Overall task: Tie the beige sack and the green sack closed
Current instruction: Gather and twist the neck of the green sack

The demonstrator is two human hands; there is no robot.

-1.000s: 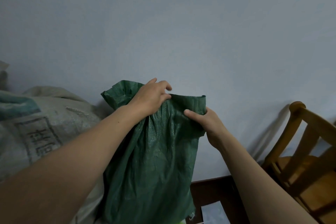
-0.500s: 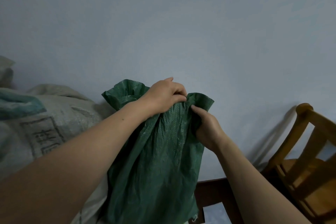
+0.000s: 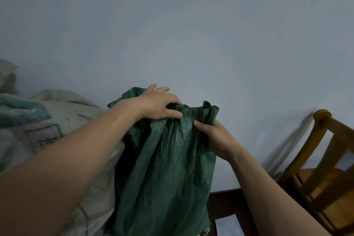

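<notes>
The green sack (image 3: pixel 168 170) stands upright in the middle, against the pale wall, its woven mouth bunched into pleats at the top. My left hand (image 3: pixel 160 104) lies over the left part of the mouth, thumb and fingers pinching the gathered folds. My right hand (image 3: pixel 216 138) grips the right part of the mouth just below the rim, thumb pressed on the front. The beige sack (image 3: pixel 57 132), printed with dark characters and a teal patch, leans at the left behind my left forearm; its mouth is out of sight.
A wooden chair (image 3: pixel 325 170) stands at the right, close to my right forearm. A dark wooden skirting board (image 3: pixel 226 203) runs along the foot of the wall, with a pale sheet (image 3: pixel 228 226) on the floor below it.
My left hand has loosened from a fist and slid right along the rim with fingers spread. My right hand has moved back to the right, and the rim between them shows more pleats.
</notes>
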